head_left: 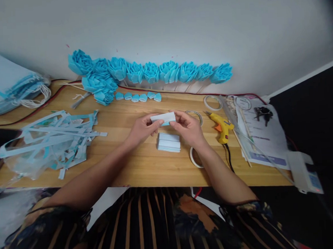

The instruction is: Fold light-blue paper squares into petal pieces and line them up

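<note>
Together, the left hand (141, 130) and right hand (187, 127) pinch a folded pale-blue strip (163, 118) by its ends (fingers closed on it), just above a stack of strips (168, 142) on the wooden table (146, 167).

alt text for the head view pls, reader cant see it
A left hand and a right hand pinch a pale blue strip above a stack of similar pieces on a wooden table. Behind, blue folded flowers line the wall; cut strips lie left, a yellow glue gun right.

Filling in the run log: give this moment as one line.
left hand: holds strip | right hand: holds strip | under hands: stack | nearby: glue gun
</note>
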`<state>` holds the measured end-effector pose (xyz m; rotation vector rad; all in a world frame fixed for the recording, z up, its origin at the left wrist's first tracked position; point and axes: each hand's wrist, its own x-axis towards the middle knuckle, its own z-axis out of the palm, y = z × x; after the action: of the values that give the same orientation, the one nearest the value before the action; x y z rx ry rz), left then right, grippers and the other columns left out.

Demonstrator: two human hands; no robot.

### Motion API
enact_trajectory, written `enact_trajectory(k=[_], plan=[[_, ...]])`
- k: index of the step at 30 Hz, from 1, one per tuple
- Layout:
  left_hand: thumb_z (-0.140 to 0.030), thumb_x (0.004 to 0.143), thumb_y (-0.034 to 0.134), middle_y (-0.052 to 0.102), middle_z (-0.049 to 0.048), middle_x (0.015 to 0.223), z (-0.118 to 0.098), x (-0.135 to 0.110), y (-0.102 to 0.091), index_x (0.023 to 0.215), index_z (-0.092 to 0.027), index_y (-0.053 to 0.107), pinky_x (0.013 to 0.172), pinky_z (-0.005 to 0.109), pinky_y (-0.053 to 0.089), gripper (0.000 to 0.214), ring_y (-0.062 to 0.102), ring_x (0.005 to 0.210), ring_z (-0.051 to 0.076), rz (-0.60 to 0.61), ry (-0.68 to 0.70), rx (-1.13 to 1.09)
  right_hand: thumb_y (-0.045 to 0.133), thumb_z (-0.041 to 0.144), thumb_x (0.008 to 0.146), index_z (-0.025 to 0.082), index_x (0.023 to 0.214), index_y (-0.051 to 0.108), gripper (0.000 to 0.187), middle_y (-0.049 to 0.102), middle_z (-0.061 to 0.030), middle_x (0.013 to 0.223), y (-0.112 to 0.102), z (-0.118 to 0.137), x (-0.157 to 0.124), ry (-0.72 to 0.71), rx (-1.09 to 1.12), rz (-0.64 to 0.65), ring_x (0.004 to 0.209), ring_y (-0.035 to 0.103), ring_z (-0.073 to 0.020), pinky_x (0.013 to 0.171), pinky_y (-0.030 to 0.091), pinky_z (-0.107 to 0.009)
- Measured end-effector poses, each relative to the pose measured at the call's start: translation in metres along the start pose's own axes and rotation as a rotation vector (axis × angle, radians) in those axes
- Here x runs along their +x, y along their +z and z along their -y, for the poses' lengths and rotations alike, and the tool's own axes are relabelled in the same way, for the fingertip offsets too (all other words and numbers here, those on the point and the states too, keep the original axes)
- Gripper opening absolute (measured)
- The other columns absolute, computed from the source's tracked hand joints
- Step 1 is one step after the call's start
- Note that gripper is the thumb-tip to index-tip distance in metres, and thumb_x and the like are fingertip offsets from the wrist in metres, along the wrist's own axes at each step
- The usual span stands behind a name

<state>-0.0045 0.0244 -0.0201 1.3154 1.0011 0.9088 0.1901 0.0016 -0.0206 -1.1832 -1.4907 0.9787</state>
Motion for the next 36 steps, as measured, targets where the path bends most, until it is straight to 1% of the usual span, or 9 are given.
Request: enact_trajectory(k=[3, 7, 13, 18, 25, 27, 29, 32, 36], plan=[[-0.051, 0.072, 0.072, 0.059, -0.0011, 0.058, -0.005, -0.001, 0.0, 0.071, -0.014, 0.066, 0.045, 0.021, 0.035, 0.038, 0.045, 0.048, 0.007, -0.002, -0.058, 0.068, 0.073, 0.037, 0.079, 0.022, 0.117, 0.069, 0.041, 0.069, -0.0012, 0.088, 0.0, 0.0, 0.0, -0.004, 0.009, -0.026, 0.079, 0.062, -0.0142, 0.075, 0.052, -0.029], [-0.054, 0.068, 0.073, 0.057, -0.002, 0.054, -0.009, -0.003, 0.001, 0.061, -0.015, 0.062, 0.047, 0.021, 0.035, 0.041, 0.045, 0.049, 0.007, -0.029, -0.051, 0.1, 0.073, 0.04, 0.079, 0.021, 0.116, 0.071, 0.041, 0.071, -0.0022, 0.091, 0.0, -0.003, 0.0, -0.016, -0.012, -0.058, 0.079, 0.061, -0.0145, 0.075, 0.052, -0.03], [-0.051, 0.067, 0.075, 0.056, -0.0029, 0.051, -0.006, -0.001, 0.001, 0.059, -0.016, 0.062, 0.047, 0.022, 0.033, 0.038, 0.043, 0.048, 0.007, -0.05, -0.041, 0.089, 0.072, 0.04, 0.079, 0.021, 0.115, 0.072, 0.041, 0.073, -0.0029, 0.094, 0.0, -0.004, 0.0, -0.017, -0.046, -0.066, 0.079, 0.062, -0.0155, 0.076, 0.053, -0.032], [-0.044, 0.07, 0.076, 0.055, -0.0036, 0.05, -0.005, 0.0, 0.002, 0.061, -0.016, 0.063, 0.049, 0.022, 0.034, 0.032, 0.044, 0.048, 0.007, -0.057, -0.05, 0.078, 0.072, 0.038, 0.078, 0.021, 0.114, 0.072, 0.039, 0.073, -0.0034, 0.098, 0.0, -0.001, 0.001, 0.003, -0.008, -0.051, 0.081, 0.062, -0.0156, 0.077, 0.053, -0.031], [-0.041, 0.071, 0.074, 0.056, -0.0033, 0.053, -0.003, 0.0, 0.0, 0.062, -0.016, 0.062, 0.051, 0.022, 0.034, 0.029, 0.044, 0.05, 0.007, -0.047, -0.017, 0.065, 0.073, 0.035, 0.077, 0.021, 0.112, 0.073, 0.038, 0.066, 0.0, 0.083, -0.001, 0.001, 0.001, 0.019, 0.003, -0.051, 0.073, 0.056, -0.013, 0.069, 0.048, -0.027], [-0.039, 0.072, 0.072, 0.058, -0.0028, 0.056, -0.003, 0.0, 0.0, 0.064, -0.015, 0.062, 0.052, 0.022, 0.035, 0.027, 0.045, 0.051, 0.007, -0.044, -0.017, 0.061, 0.073, 0.035, 0.076, 0.022, 0.113, 0.073, 0.039, 0.066, 0.0002, 0.082, -0.002, 0.003, 0.001, 0.034, -0.002, -0.031, 0.073, 0.056, -0.0133, 0.068, 0.048, -0.027], [-0.036, 0.073, 0.071, 0.059, -0.0021, 0.058, -0.003, 0.0, 0.0, 0.064, -0.015, 0.062, 0.054, 0.022, 0.036, 0.024, 0.046, 0.053, 0.008, -0.046, -0.021, 0.073, 0.074, 0.037, 0.076, 0.021, 0.111, 0.073, 0.039, 0.068, -0.0005, 0.084, -0.002, 0.005, 0.001, 0.071, 0.029, 0.017, 0.075, 0.059, -0.0143, 0.07, 0.049, -0.028], [-0.034, 0.072, 0.069, 0.058, -0.0024, 0.059, -0.004, -0.001, 0.001, 0.065, -0.015, 0.062, 0.055, 0.023, 0.036, 0.022, 0.046, 0.056, 0.009, -0.017, -0.012, 0.093, 0.075, 0.04, 0.074, 0.02, 0.101, 0.074, 0.034, 0.072, -0.0028, 0.088, -0.001, 0.006, 0.0, 0.124, 0.074, 0.094, 0.079, 0.063, -0.0168, 0.074, 0.052, -0.031], [-0.038, 0.071, 0.068, 0.056, -0.003, 0.061, -0.006, -0.002, 0.002, 0.066, -0.016, 0.06, 0.054, 0.023, 0.034, 0.024, 0.044, 0.057, 0.009, 0.016, 0.035, 0.076, 0.075, 0.039, 0.073, 0.02, 0.095, 0.074, 0.029, 0.074, -0.0037, 0.091, 0.001, 0.006, -0.001, 0.116, 0.068, 0.096, 0.079, 0.064, -0.0173, 0.075, 0.052, -0.033]])
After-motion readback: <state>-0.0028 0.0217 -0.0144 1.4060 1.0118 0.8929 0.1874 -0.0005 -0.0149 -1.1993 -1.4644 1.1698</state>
